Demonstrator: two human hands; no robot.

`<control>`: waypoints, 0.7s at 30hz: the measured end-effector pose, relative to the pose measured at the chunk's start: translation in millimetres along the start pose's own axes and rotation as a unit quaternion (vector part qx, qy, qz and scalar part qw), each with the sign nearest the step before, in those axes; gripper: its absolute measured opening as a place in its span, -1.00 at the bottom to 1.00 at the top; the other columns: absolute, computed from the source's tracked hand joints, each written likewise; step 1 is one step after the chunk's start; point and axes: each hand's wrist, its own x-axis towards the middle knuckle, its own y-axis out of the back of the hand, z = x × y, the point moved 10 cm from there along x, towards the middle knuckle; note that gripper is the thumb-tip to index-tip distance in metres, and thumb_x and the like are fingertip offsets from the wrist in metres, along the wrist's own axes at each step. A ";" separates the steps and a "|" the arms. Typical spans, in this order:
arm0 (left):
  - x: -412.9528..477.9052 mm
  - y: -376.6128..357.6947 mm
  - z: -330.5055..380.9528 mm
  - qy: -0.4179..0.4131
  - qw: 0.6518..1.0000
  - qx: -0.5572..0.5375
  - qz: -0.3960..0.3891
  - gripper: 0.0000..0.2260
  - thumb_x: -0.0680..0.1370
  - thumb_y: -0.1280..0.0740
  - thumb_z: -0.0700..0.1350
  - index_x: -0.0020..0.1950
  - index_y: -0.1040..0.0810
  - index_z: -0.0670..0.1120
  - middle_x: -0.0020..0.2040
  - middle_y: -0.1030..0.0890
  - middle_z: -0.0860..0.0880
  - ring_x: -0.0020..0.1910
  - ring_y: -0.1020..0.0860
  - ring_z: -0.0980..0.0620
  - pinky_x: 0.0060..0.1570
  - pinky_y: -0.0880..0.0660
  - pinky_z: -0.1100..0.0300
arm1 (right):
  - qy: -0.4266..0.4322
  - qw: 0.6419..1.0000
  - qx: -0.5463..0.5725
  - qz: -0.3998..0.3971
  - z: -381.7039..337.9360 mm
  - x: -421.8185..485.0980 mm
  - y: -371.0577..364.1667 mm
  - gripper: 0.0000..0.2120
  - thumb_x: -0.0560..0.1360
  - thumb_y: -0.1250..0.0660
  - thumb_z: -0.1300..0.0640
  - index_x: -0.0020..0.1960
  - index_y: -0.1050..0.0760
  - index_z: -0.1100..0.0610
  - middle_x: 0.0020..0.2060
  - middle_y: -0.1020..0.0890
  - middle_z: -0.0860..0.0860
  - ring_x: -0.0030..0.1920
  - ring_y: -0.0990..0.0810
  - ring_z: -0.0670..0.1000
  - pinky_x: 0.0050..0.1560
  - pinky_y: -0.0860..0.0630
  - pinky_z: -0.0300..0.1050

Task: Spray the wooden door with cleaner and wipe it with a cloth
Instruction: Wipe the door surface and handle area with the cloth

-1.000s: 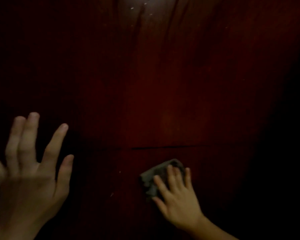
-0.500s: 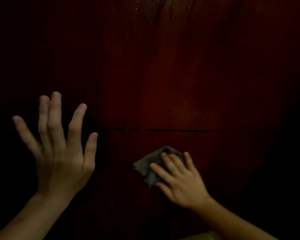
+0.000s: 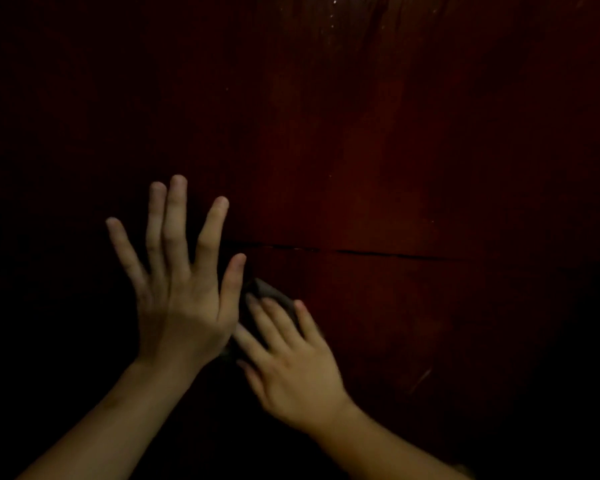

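The dark red wooden door [image 3: 378, 161] fills the dim view, with small droplets of spray near its top. My right hand [image 3: 291, 362] presses a grey cloth [image 3: 269, 292] flat against the door below a horizontal crack; my fingers cover most of the cloth. My left hand [image 3: 181, 292] is spread flat with fingers apart, holding nothing, just left of the right hand and partly in front of the cloth's left edge.
A thin horizontal crack [image 3: 378, 252] runs across the door just above the cloth. The left and lower right parts of the view are too dark to make out. No spray bottle is visible.
The view has shifted, so both hands sit higher in frame. My left hand has moved right, close to the right hand. The cloth has slid left under my right hand.
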 end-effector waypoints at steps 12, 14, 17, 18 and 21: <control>0.8 27.1 -49.7 0.017 0.999 0.021 0.041 -0.57 0.73 -0.06 0.08 0.60 -0.30 0.02 0.65 -0.23 -0.18 0.64 -0.16 -0.13 0.51 -0.06 -0.29 | -0.156 0.986 -0.061 -0.017 203.7 -70.8 17.4 -0.34 0.66 0.14 -0.27 0.67 0.12 0.02 0.63 0.26 0.19 0.63 0.15 0.28 0.60 0.30 0.17; -3.9 34.2 -68.8 0.024 0.998 0.027 0.048 -0.56 0.73 -0.06 0.09 0.59 -0.31 0.01 0.64 -0.24 -0.18 0.64 -0.14 -0.14 0.53 -0.03 -0.28 | -0.190 0.981 -0.031 -0.016 202.7 -66.1 20.5 -0.31 0.66 0.10 -0.22 0.67 0.23 0.04 0.61 0.33 0.18 0.62 0.29 0.25 0.59 0.30 0.22; -9.9 42.4 -95.9 0.053 0.997 0.021 0.058 -0.55 0.72 -0.05 0.08 0.58 -0.31 -0.02 0.64 -0.23 -0.20 0.66 -0.13 -0.14 0.56 0.03 -0.27 | -0.189 0.982 -0.016 0.000 157.3 -37.1 22.4 -0.32 0.67 0.14 -0.22 0.66 0.23 0.05 0.60 0.35 0.17 0.61 0.34 0.22 0.58 0.34 0.21; -10.5 44.7 -101.5 0.055 0.997 0.010 0.060 -0.55 0.72 -0.04 0.08 0.58 -0.31 -0.03 0.64 -0.23 -0.20 0.66 -0.13 -0.12 0.57 0.04 -0.25 | -0.161 0.987 -0.017 0.010 133.5 -20.2 24.5 -0.33 0.67 0.12 -0.22 0.67 0.17 0.07 0.60 0.31 0.18 0.62 0.31 0.21 0.58 0.35 0.19; -14.0 50.3 -107.7 0.042 0.996 -0.031 0.066 -0.55 0.70 -0.04 0.04 0.56 -0.34 -0.06 0.63 -0.25 -0.20 0.67 -0.10 -0.02 0.61 0.05 -0.13 | -0.057 0.997 -0.011 0.041 41.9 41.5 37.1 -0.32 0.63 -0.09 -0.16 0.66 0.01 0.04 0.63 0.19 0.12 0.63 0.18 0.15 0.59 0.33 0.13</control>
